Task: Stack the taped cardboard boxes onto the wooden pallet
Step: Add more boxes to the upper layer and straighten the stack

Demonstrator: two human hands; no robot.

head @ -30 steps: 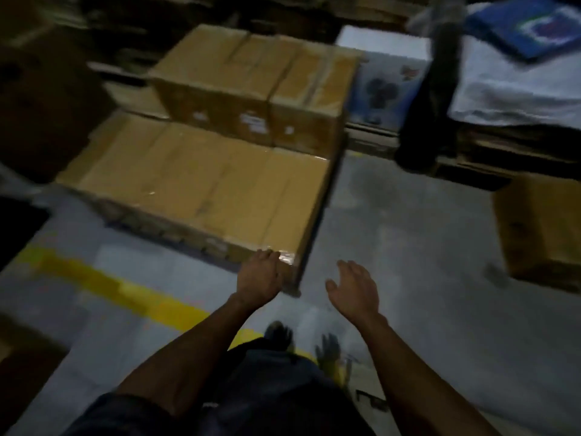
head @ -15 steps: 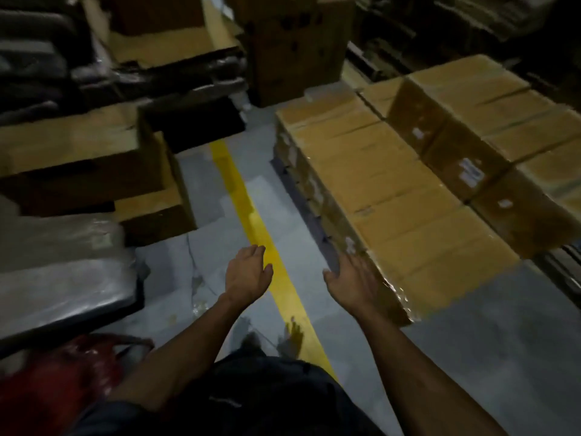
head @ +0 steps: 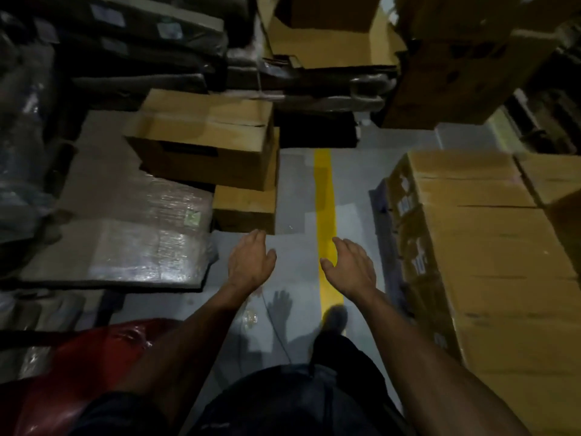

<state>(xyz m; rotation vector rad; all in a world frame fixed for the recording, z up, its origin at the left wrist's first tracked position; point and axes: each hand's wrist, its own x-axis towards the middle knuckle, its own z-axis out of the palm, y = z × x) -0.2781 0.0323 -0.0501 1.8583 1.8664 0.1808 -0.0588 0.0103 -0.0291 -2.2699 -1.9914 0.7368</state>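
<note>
A layer of taped brown cardboard boxes fills the right side, with white labels on their left faces; the pallet beneath them is hidden. Two more brown boxes sit stacked ahead on the left, the lower one just beyond my left hand. My left hand and my right hand both hover over the grey floor, fingers relaxed, holding nothing. My right hand is over the yellow line, a short way left of the box layer.
A yellow floor line runs away down the aisle. Plastic-wrapped flat bundles lie at the left, dark wrapped goods are piled behind. A red shiny sack is at the lower left. Tall cartons stand at the back right.
My view has swung left, away from the box layer, which now lies at the right. My left hand has left the box corner; both hands hang free over the floor.
</note>
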